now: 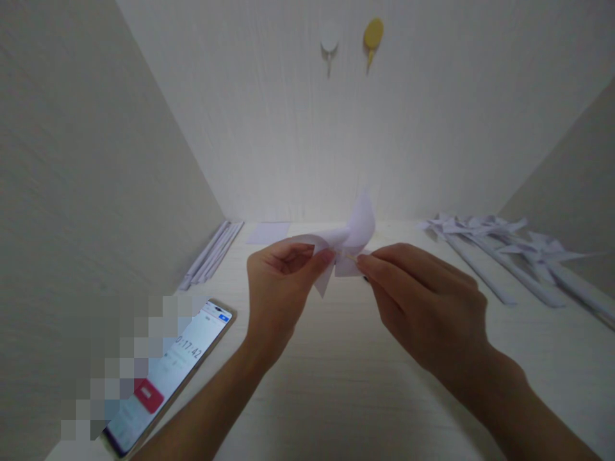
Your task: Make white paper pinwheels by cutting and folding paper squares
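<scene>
Thumb and fingers of my left hand [283,282] pinch a white paper pinwheel [361,221] above the middle of the table. Its curled blades spread up and to the right, and one corner points down below the thumb. My right hand [427,301] is closed at the pinwheel's right side, its fingertips pinching a thin, pale yellowish stick [350,257] that points at the pinwheel's centre. Whether the stick's tip goes through the paper I cannot tell.
Finished paper pinwheels on paper sticks [504,262] lie at the right. Several rolled paper sticks [211,256] and a paper sheet [268,232] lie back left. A phone [177,371] with a running timer rests front left. White [329,40] and yellow [373,33] hooks are on the back wall.
</scene>
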Action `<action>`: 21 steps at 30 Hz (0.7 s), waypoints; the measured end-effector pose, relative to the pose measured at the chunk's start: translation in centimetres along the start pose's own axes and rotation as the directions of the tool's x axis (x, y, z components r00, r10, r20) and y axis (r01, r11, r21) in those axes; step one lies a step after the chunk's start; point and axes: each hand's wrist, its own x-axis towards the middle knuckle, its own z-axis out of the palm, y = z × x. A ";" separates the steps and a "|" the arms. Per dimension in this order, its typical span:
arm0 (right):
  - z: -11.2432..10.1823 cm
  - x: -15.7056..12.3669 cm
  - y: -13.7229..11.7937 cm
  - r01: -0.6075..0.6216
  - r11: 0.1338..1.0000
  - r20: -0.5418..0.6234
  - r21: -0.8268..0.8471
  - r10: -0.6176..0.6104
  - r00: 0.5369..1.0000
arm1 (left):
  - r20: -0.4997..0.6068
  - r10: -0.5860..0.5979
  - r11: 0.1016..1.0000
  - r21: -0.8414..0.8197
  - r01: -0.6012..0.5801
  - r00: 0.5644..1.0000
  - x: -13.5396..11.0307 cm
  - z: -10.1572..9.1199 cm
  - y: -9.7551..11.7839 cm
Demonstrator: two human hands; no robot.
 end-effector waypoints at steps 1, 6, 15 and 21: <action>0.0 0.0 0.0 0.009 1.000 0.006 -0.003 -0.009 1.000 | -0.001 -0.008 1.000 0.000 0.008 1.000 0.0 0.0 0.0; -0.2 0.1 0.0 0.025 1.000 0.005 -0.002 -0.025 1.000 | -0.001 -0.026 0.999 -0.025 0.026 1.000 0.1 0.1 0.0; -0.2 0.2 0.1 0.062 0.998 0.010 0.022 -0.062 0.998 | 0.004 -0.058 0.996 -0.065 0.058 0.998 0.1 0.1 -0.1; -0.2 0.2 0.2 0.078 0.997 0.013 0.002 -0.078 0.997 | 0.043 -0.080 0.994 -0.075 0.083 0.996 0.1 0.0 0.0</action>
